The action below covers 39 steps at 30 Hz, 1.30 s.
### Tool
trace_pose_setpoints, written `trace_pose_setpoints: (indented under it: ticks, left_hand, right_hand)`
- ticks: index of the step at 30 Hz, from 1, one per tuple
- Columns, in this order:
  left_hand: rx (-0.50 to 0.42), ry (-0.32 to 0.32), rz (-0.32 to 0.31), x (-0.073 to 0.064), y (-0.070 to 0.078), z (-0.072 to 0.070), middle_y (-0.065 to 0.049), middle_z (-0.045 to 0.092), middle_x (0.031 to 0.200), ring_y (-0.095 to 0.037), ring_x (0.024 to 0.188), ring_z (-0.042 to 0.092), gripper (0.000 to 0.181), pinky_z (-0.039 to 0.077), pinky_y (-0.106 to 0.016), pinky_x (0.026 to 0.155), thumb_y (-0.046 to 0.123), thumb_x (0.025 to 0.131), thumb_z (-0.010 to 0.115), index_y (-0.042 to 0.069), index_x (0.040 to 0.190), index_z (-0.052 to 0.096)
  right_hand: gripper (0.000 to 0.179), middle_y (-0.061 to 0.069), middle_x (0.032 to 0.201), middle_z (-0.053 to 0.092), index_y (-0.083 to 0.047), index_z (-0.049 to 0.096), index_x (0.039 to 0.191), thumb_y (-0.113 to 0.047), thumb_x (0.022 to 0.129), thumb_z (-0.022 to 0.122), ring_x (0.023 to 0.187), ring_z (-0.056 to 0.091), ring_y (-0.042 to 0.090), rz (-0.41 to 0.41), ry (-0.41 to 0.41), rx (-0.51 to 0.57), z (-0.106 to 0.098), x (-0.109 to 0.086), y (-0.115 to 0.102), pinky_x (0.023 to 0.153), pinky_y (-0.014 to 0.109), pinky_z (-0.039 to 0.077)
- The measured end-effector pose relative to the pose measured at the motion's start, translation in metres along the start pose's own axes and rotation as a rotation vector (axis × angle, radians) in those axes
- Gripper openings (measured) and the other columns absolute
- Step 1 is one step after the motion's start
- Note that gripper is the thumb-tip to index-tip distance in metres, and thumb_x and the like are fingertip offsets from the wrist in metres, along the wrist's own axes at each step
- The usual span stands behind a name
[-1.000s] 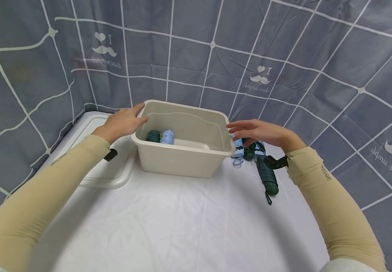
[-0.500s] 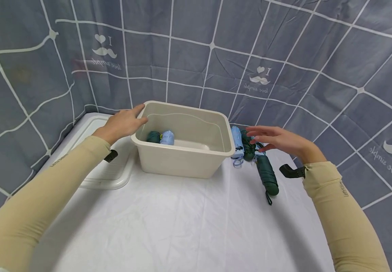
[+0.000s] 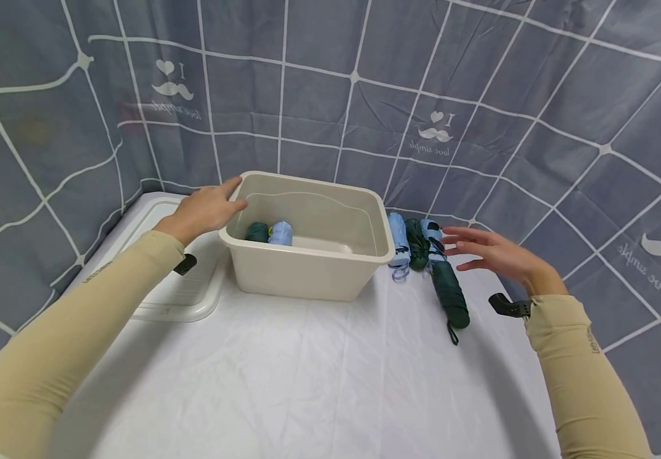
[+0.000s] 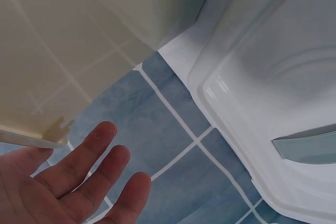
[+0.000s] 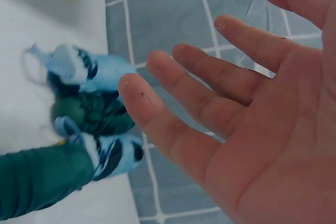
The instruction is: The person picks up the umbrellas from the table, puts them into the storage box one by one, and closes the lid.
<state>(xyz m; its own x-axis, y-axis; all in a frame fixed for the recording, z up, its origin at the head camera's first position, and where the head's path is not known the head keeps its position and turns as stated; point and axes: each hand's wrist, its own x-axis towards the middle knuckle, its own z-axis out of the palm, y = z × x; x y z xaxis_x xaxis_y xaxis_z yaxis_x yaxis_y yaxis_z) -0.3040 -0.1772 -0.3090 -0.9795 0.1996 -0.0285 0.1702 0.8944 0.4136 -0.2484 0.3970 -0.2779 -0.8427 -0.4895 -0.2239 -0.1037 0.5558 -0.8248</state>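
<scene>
My left hand (image 3: 201, 210) rests at the left rim of a beige plastic bin (image 3: 301, 273), thumb over the edge; its other fingers (image 4: 86, 153) stick out loosely outside the wall. Inside the bin, at its left end, a dark green rolled bundle (image 3: 258, 232) sits beside a light blue one (image 3: 281, 233). My right hand (image 3: 499, 255) hovers with spread fingers and nothing in them, just right of a group of folded umbrellas. That group has a blue umbrella (image 3: 399, 239), a green umbrella (image 3: 417, 245) and another blue umbrella (image 3: 435, 242). A longer green umbrella (image 3: 450, 296) lies in front.
A white lid (image 3: 183, 290) lies flat left of the bin, partly under my left forearm. White cloth (image 3: 307, 370) covers the table. A grey-blue checked curtain (image 3: 319, 95) hangs close behind and along both sides.
My right hand has moved away from the bin's right rim, passing rightward over the umbrellas to their right side. My left hand, the bin and the umbrellas have stayed in place.
</scene>
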Motion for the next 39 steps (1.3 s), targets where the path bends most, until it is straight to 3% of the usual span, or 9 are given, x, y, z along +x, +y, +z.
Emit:
trace_pose_setpoints:
  ticks: [5,9,17,26,29,32,34,36,39]
  left_hand:
    - [0.002,0.006,0.008,0.0,-0.002,0.001,-0.024,0.029,0.162,-0.053,0.144,0.031,0.075,0.034,-0.072,0.102,0.056,0.102,0.033,0.022,0.164,0.01]
    - [-0.001,0.011,0.009,0.0,-0.003,0.001,-0.024,0.029,0.162,-0.052,0.144,0.031,0.074,0.035,-0.072,0.102,0.055,0.102,0.033,0.022,0.164,0.01]
    - [0.001,0.01,0.009,-0.001,-0.002,0.0,-0.025,0.03,0.161,-0.052,0.143,0.032,0.074,0.036,-0.072,0.101,0.055,0.102,0.033,0.022,0.164,0.01]
    - [-0.003,0.012,0.005,0.0,-0.002,0.001,-0.024,0.03,0.162,-0.052,0.144,0.032,0.074,0.034,-0.072,0.103,0.055,0.102,0.033,0.023,0.164,0.01]
    - [-0.007,0.012,0.005,0.001,-0.001,0.001,-0.024,0.029,0.162,-0.052,0.144,0.031,0.074,0.033,-0.072,0.104,0.055,0.102,0.033,0.023,0.164,0.01]
    - [-0.009,0.01,0.006,0.002,0.0,0.002,-0.024,0.029,0.162,-0.052,0.144,0.031,0.074,0.033,-0.071,0.104,0.056,0.102,0.033,0.023,0.164,0.01]
    - [-0.011,0.009,0.005,0.001,0.0,0.001,-0.024,0.029,0.162,-0.052,0.144,0.031,0.074,0.033,-0.072,0.104,0.056,0.102,0.033,0.023,0.164,0.01]
    - [-0.013,0.01,0.003,0.0,-0.001,0.001,-0.023,0.029,0.162,-0.052,0.145,0.03,0.074,0.032,-0.072,0.105,0.056,0.102,0.033,0.023,0.164,0.009]
    - [-0.015,0.01,0.002,-0.001,0.0,0.001,-0.024,0.028,0.162,-0.052,0.145,0.029,0.074,0.031,-0.073,0.105,0.056,0.102,0.034,0.022,0.164,0.009]
  right_hand:
    - [0.054,-0.009,0.145,0.049,-0.011,0.028,0.159,-0.026,0.11,0.043,0.129,0.057,0.008,0.009,0.027,0.029,0.0,-0.005,0.023,0.097,0.03,0.053]
    - [0.054,-0.014,0.14,0.051,-0.009,0.029,0.158,-0.026,0.109,0.043,0.125,0.058,0.004,0.03,0.059,0.054,0.002,-0.009,0.039,0.096,0.03,0.054]
    - [0.056,-0.006,0.146,0.047,-0.008,0.028,0.159,-0.025,0.108,0.047,0.127,0.056,0.005,0.075,0.102,0.114,0.006,-0.016,0.069,0.096,0.03,0.054]
    - [0.058,-0.016,0.139,0.047,-0.009,0.027,0.159,-0.018,0.107,0.051,0.122,0.055,-0.004,0.086,0.138,0.228,0.01,-0.017,0.102,0.098,0.033,0.053]
    - [0.059,-0.014,0.14,0.046,-0.009,0.026,0.159,-0.018,0.107,0.051,0.124,0.055,0.0,0.115,0.159,0.252,0.012,-0.017,0.11,0.099,0.036,0.053]
    - [0.063,0.006,0.154,0.039,-0.009,0.024,0.16,-0.02,0.106,0.053,0.131,0.051,0.01,0.16,0.18,0.27,0.013,-0.016,0.117,0.105,0.045,0.049]
    - [0.065,0.016,0.162,0.027,-0.01,0.021,0.161,-0.02,0.106,0.053,0.135,0.046,0.017,0.183,0.183,0.274,0.013,-0.014,0.123,0.108,0.051,0.045]
    - [0.067,0.022,0.167,0.013,-0.012,0.02,0.162,-0.02,0.105,0.055,0.133,0.046,0.016,0.194,0.182,0.275,0.013,-0.011,0.129,0.108,0.053,0.044]
    - [0.068,0.021,0.167,0.012,-0.013,0.018,0.162,-0.017,0.105,0.055,0.127,0.048,0.009,0.201,0.186,0.275,0.015,-0.007,0.135,0.104,0.047,0.048]
